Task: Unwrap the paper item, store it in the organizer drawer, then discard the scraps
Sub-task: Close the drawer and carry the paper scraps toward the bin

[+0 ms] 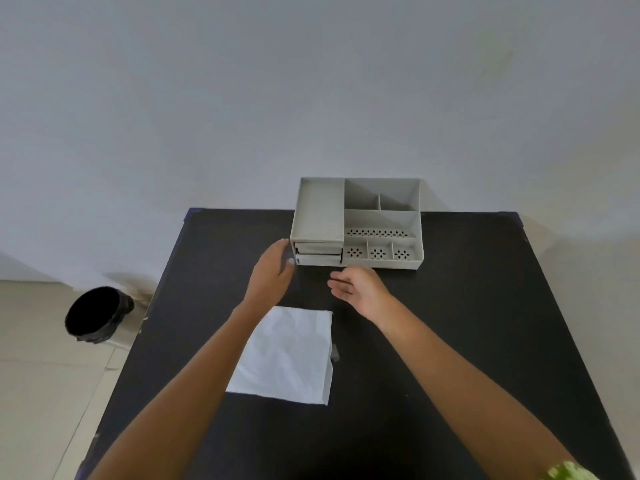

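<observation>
A grey desk organizer [382, 221] stands at the far edge of the black table [450, 323]; its two small drawers [318, 254] sit pushed in at its lower left front. My left hand [273, 268] reaches up beside the organizer's left front corner, fingers apart, touching or almost touching it, holding nothing. Just in front of the organizer, my right hand [356, 285] hovers with its palm turned up and fingers loosely spread, empty. A creased white paper sheet [291, 355] lies flat on the table between my forearms. A small grey scrap [334, 353] lies at the sheet's right edge.
A black-lined waste bin [95, 313] stands on the tiled floor to the left of the table. A pale wall rises right behind the organizer. The organizer's open top compartments look empty.
</observation>
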